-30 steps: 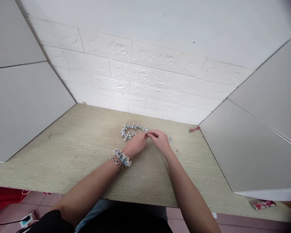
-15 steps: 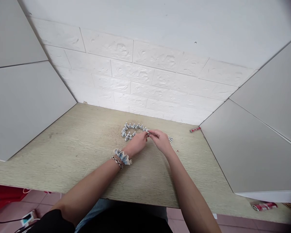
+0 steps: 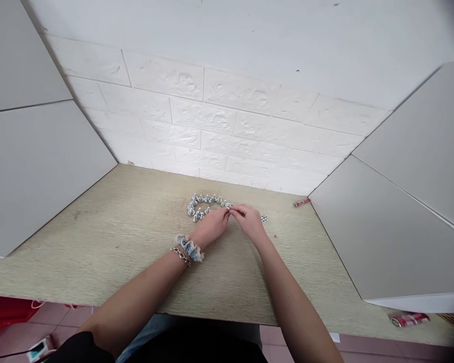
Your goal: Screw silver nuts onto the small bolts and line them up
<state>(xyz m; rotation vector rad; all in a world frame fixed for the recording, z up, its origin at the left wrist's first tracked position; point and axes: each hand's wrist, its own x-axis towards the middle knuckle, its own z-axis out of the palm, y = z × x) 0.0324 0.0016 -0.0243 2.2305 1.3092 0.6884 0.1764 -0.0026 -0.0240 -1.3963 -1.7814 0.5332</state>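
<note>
My left hand [image 3: 212, 225] and my right hand [image 3: 249, 222] meet fingertip to fingertip just above the worktop. Both are closed in a pinch around one small silvery bolt [image 3: 229, 207]; the fingers hide most of it, and whether a nut is on it I cannot tell. Several metal bolts [image 3: 207, 198] stand on their heads in a curved row behind and left of my left hand. A tighter group of bolts [image 3: 198, 215] stands close beside that hand. Several small nuts [image 3: 264, 218] lie together to the right of my right hand.
The pale wooden worktop [image 3: 128, 242] runs back to a white brick-pattern wall [image 3: 219, 121]. Grey panels [image 3: 41, 171] flank it left and right. A red cylinder [image 3: 301, 202] lies by the right panel, and a larger red cylinder [image 3: 410, 319] near the front right edge.
Both hands stay pinched together on the small bolt, with the fingers shifted slightly. The whole view has moved a little; the standing bolts keep their arrangement.
</note>
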